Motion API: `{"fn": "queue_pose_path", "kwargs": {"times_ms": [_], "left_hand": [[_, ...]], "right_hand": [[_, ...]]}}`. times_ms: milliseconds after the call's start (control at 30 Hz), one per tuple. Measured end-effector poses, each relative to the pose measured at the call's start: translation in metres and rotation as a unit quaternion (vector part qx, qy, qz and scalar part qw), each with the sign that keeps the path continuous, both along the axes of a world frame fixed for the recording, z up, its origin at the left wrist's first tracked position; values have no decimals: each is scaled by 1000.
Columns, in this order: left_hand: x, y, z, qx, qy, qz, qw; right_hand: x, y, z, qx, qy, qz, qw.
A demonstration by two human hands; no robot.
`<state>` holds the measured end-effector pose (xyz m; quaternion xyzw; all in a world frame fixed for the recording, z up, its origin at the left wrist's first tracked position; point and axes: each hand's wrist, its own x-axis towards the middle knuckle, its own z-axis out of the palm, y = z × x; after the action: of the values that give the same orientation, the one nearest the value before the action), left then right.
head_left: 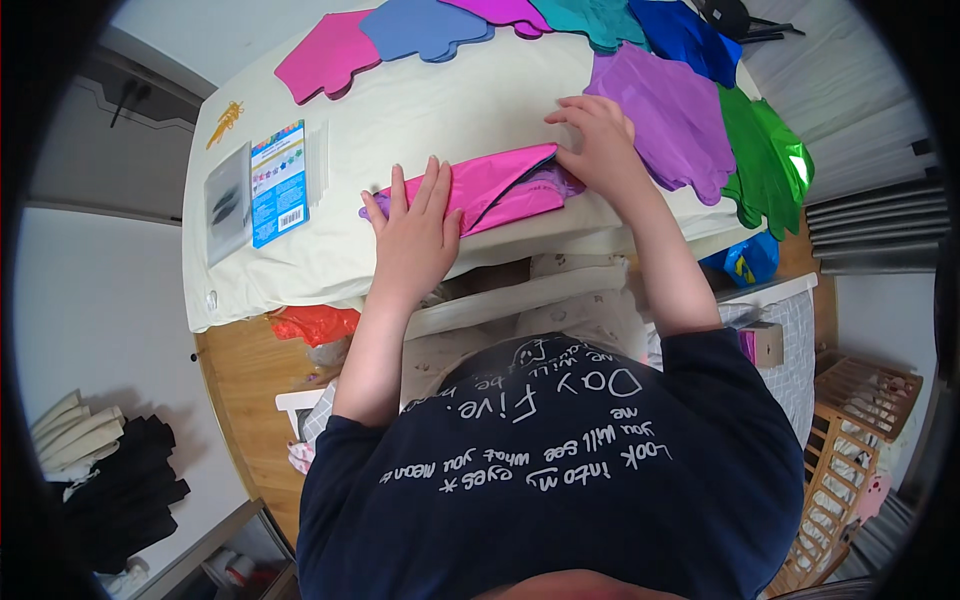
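On the table's near side lies a folded bundle of foil sheets (490,190), shiny pink outside with purple edges showing at both ends and a dark edge crossing it slantwise. They look like flat, uninflated foil balloons. My left hand (418,225) rests on the bundle's left part, palm down and fingers spread. At its right end is my right hand (597,135), fingers apart and curved above the tabletop, thumb side by the foil's corner. Whether that thumb presses on the foil I cannot tell. Just right of it, a pile of purple foil pieces (665,120) lies flat.
Along the table's (440,105) far and right edges are piles of pink (325,60), grey-blue (415,30), magenta, teal, blue and green foil (770,160). At left lie a blue printed card (280,185), clear plastic sleeves (228,210) and a yellow string bunch (226,122).
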<state>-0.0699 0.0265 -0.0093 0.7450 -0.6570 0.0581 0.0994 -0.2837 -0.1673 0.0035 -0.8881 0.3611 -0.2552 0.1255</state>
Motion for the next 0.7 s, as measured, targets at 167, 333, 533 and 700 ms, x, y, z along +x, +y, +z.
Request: {"fn": "queue_pose_path", "kwargs": {"times_ms": [167, 333, 533, 700], "left_hand": [[0, 0, -1, -5, -3, 1, 1000], [2, 1, -2, -7, 0, 2, 1000], [1, -1, 1, -2, 2, -5, 1000], [2, 1, -4, -12, -9, -2, 1000]], "right_hand": [[1, 11, 6, -37, -19, -24, 999], [33, 53, 24, -70, -147, 104, 981], [87, 100, -5, -11, -127, 177, 976], [94, 93, -15, 8, -94, 128, 987]]}}
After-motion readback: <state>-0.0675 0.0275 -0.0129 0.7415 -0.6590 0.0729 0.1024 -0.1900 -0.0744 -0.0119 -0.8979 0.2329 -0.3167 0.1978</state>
